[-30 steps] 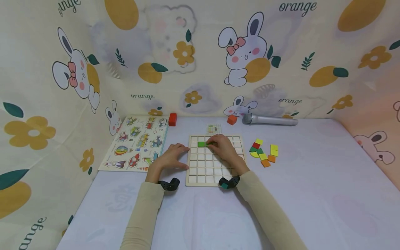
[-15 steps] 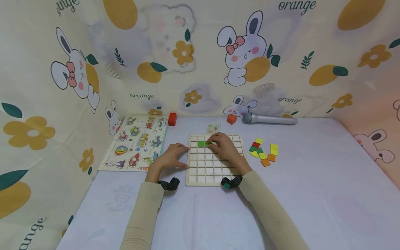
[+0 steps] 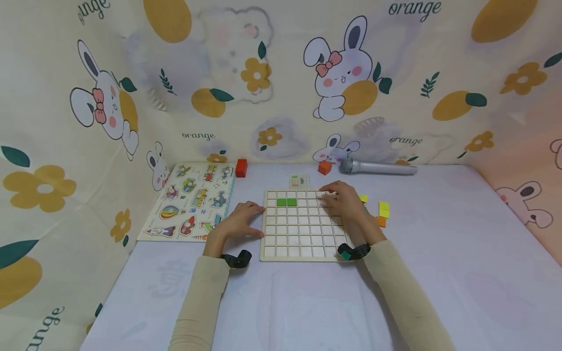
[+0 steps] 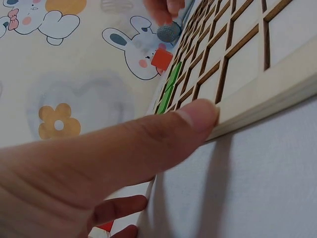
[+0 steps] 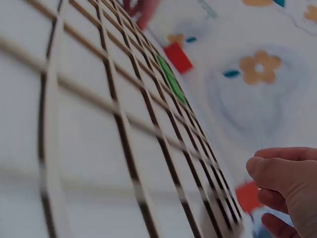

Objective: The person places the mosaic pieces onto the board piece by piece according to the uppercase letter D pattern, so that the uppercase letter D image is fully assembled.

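Note:
A wooden grid board lies flat before me, with two green square tiles side by side in its second row. My left hand rests at the board's left edge, thumb and fingers extended; in the left wrist view the thumb touches the rim. Over the board's upper right part is my right hand, fingers loosely bent, with nothing visible between them. Beyond it lie loose coloured tiles, among them yellow ones and an orange one; the hand hides others.
A picture puzzle board lies left of the grid. Along the back stand a red block and an orange-red block, beside a grey microphone. A small printed card lies behind the grid.
My right hand has let go of the second green tile, which now lies in the grid beside the first, and has moved right toward the loose tiles. The left hand stays put.

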`<state>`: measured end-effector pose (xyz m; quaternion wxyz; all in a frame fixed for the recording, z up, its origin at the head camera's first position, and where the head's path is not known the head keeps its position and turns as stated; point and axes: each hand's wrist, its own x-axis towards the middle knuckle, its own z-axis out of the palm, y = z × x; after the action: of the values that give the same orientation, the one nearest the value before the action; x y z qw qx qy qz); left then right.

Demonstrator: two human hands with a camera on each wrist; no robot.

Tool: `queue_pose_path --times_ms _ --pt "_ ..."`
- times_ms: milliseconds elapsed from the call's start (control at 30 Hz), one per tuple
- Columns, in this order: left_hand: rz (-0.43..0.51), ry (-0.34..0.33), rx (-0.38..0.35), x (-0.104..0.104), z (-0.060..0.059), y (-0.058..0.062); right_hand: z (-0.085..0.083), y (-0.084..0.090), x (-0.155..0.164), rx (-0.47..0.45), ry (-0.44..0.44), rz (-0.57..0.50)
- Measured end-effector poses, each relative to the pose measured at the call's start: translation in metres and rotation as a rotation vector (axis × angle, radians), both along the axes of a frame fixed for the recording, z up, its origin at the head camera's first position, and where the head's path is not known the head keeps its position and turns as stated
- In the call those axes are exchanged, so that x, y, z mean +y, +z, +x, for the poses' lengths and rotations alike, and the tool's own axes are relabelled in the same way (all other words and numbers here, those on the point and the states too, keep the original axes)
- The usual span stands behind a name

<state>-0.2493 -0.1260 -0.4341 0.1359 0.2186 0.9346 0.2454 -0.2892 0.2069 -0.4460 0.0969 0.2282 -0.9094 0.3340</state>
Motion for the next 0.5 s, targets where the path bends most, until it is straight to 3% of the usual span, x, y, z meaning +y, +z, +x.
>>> queue_pose_path --times_ms 333,500 --pt "-0.011 0.006 -0.011 0.002 0.000 0.002 0.012 0.001 0.060 -0.103 -0.190 0.037" --pt "-0.012 0.012 -0.013 0.002 0.000 0.001 0.013 -0.002 0.078 -0.168 -0.241 0.065"
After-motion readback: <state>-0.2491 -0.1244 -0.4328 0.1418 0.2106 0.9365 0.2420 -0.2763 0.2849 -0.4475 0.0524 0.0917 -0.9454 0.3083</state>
